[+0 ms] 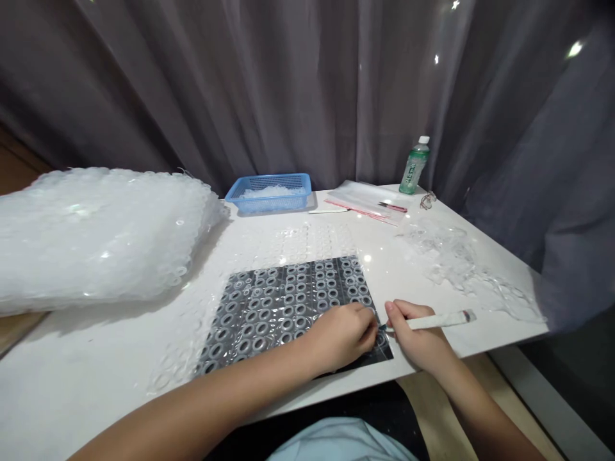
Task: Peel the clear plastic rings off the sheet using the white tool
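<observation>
A black mat [343, 367] lies near the table's front edge, under a clear plastic sheet with rows of translucent rings [289, 299]. My left hand [342, 336] rests on the sheet's right part, its fingers curled together; whatever they pinch is hidden. Just right of the mat, my right hand [419, 338] grips a slim tool with a white wrapped handle [446, 319]. The tool's thin dark tip points left and meets the sheet beside my left fingertips. Its exact kind is not clear.
A big clear bag of rings [96, 237] fills the left. Behind stand a blue basket [269, 203] with translucent pieces and a green bottle [414, 168]. Plastic bags [362, 197] with pink-handled snips [393, 207] lie between. Plastic scraps [446, 253] spread at the right.
</observation>
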Demonstrator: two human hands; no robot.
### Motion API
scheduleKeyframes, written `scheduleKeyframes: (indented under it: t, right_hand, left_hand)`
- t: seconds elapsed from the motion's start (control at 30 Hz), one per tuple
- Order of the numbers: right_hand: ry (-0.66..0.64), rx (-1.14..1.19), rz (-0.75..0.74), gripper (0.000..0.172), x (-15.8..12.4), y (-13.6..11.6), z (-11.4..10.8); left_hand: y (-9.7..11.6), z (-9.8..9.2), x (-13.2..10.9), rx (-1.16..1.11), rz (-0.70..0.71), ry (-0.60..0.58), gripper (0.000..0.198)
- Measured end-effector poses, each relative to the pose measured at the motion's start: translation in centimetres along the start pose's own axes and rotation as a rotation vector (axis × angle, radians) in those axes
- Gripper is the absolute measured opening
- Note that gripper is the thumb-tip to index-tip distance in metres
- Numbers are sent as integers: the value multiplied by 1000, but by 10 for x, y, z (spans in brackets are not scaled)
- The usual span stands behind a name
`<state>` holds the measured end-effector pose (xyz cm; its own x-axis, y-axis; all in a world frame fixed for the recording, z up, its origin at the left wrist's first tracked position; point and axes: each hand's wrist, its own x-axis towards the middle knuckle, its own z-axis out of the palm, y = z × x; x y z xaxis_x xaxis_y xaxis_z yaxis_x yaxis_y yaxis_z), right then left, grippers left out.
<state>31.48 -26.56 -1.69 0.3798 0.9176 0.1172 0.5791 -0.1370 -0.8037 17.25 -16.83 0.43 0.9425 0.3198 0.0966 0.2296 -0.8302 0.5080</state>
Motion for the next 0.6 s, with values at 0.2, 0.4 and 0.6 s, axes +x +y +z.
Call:
scheduleKeyframes:
  t: [0.2, 0.4, 0.6]
  right_hand:
    - [-36, 234, 167, 42, 9, -2, 1]
    - [14, 433, 259, 42, 17, 3, 6]
    - [6, 297, 164, 41, 15, 1, 8]
  left_hand:
    - [-13, -24, 7, -569, -366, 221, 33]
    - [-7, -38, 12, -168, -103, 90, 15]
    - [-6, -17, 14, 110, 15, -47, 10]
